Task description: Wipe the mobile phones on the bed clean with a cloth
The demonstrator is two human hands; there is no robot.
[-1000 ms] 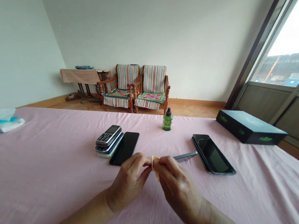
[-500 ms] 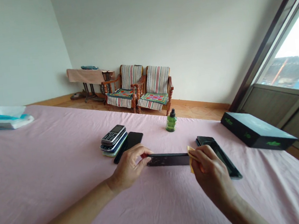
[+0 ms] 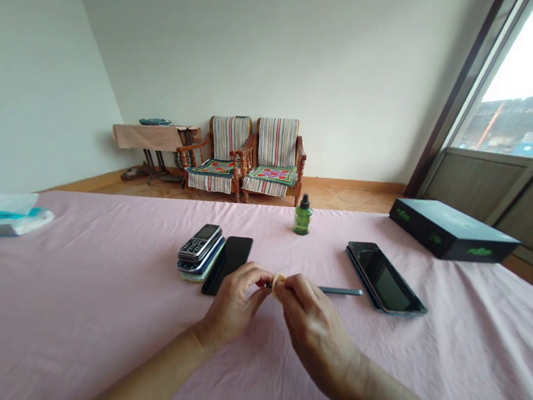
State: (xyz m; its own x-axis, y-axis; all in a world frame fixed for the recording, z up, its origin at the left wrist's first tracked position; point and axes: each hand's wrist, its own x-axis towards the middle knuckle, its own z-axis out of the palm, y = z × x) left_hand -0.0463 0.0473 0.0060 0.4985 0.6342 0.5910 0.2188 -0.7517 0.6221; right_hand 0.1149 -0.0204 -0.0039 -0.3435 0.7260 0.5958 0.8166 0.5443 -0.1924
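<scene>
Edge-on above the pink sheet is a thin dark phone [image 3: 341,291], its far end sticking out past my right hand. My left hand [image 3: 233,300] is closed on the phone's left end. Pinched in my right hand [image 3: 308,315] is a yellow cloth [image 3: 277,281], wrapped over the phone's edge close to my left fingers. Left of the hands lies a black phone [image 3: 230,263], beside a stack of phones topped by a silver keypad phone [image 3: 201,241]. To the right, a dark tablet-like device [image 3: 387,276] lies on top of another flat device.
A green spray bottle [image 3: 303,217] stands beyond the hands. A black box [image 3: 449,233] sits at the right, and a tissue pack [image 3: 9,218] at the far left. The pink sheet [image 3: 89,273] has wrinkles. Two wooden chairs [image 3: 269,156] stand by the wall.
My right hand with the cloth has slid left along the phone, close to my left hand. The phone has turned from showing its dark face to lying edge-on.
</scene>
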